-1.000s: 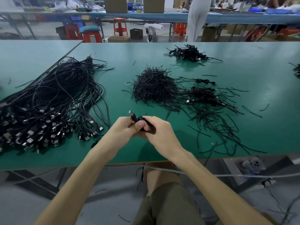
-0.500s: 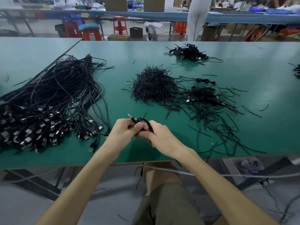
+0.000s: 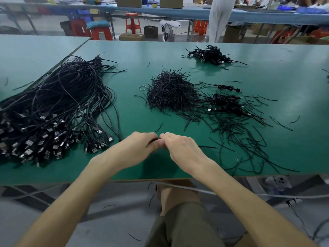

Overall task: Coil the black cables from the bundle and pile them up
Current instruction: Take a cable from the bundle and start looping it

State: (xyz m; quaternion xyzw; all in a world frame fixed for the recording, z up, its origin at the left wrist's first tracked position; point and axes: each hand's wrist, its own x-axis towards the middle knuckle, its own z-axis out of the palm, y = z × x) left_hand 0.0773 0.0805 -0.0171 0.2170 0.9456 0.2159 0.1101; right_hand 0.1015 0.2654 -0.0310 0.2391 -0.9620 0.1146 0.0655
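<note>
A big bundle of loose black USB cables (image 3: 53, 107) sprawls over the left of the green table (image 3: 267, 72), plugs toward me. My left hand (image 3: 137, 148) and my right hand (image 3: 179, 148) meet fingertip to fingertip near the front edge, both curled round a small coiled black cable (image 3: 154, 140) that is almost hidden between them. A few coiled cables (image 3: 226, 102) lie at centre right. A further pile of coiled cables (image 3: 210, 55) sits at the back.
A heap of short black twist ties (image 3: 169, 93) lies mid-table, with stray ties (image 3: 249, 139) scattered to the right. A rubber band (image 3: 142, 87) lies left of the heap. Red stools (image 3: 101, 32) and a standing person (image 3: 220, 16) are beyond the table.
Both hands have turned palm-down and closed over the coil; the plug that stuck up between them is no longer visible. The view has tilted slightly.
</note>
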